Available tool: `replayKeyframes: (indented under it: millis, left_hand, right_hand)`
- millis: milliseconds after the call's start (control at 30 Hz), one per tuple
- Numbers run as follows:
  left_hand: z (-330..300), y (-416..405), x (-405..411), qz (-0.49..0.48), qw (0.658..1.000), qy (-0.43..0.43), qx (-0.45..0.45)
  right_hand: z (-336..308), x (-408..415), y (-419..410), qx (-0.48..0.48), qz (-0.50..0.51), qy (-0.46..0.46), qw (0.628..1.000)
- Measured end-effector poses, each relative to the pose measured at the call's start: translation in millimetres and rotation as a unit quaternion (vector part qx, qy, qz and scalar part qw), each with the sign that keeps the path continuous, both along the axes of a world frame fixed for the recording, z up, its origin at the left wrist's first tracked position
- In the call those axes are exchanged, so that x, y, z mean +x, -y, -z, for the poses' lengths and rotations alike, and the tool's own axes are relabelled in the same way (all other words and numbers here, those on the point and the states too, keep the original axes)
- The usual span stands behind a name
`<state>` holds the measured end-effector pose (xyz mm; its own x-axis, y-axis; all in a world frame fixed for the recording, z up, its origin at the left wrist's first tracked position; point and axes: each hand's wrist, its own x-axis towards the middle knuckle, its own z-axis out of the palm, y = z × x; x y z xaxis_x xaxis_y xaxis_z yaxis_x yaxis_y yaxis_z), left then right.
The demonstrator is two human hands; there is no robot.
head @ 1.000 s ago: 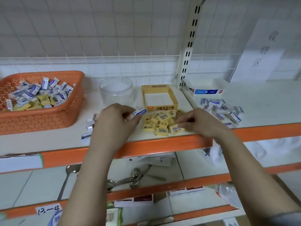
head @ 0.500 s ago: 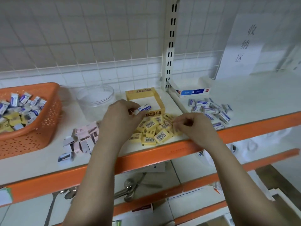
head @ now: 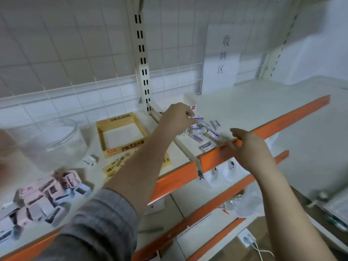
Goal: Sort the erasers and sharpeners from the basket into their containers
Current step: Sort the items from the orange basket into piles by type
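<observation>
Now | left hand [head: 177, 117] pinches white-blue eraser [head: 197, 119] over loose eraser pile [head: 205, 133] | right hand [head: 248, 146] relaxed, fingertips on orange shelf edge [head: 267, 127] | yellow cardboard box [head: 121, 134], clear round jar [head: 47, 142] left

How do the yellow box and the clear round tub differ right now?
The yellow box is square, opaque and printed; the clear round tub is see-through and unmarked. The yellow box sits next to the shelf upright, the clear round tub further left. Both stand open-topped on the shelf, neither visibly holding sorted items.

White tiled wall [head: 66, 44]; orange-edged shelves [head: 273, 125]; paper sign [head: 222, 55].
</observation>
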<state>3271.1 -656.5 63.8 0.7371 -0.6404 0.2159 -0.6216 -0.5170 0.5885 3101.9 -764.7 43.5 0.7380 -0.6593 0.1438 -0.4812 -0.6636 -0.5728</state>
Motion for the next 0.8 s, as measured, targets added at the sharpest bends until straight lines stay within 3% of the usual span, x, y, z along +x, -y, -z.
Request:
replayKeyframes:
  millis: [233,400,567,800]
  left_hand:
    - [13.9,15.2,-6.2,0.003,1.000,-0.022,0.015]
    - [4.6,-10.2,-13.5,-0.051,0.997,-0.021,-0.046]
    - [-7.8,-74.9,-34.6,-0.109,0.991,-0.018,-0.077]
    - [-33.3,-219.2,-61.1,-0.241,0.969,0.026,-0.039]
  right_hand:
    - [-0.7,-12.4,2.4,-0.012,-0.003,0.005,1.000]
    - [-3.4,-12.4,-6.9,-0.006,-0.020,0.028,0.999]
    - [-13.2,-1.3,-39.7,-0.022,-0.094,0.064,0.993]
    - [-27.6,21.5,-123.6,-0.023,-0.197,0.091,0.976]
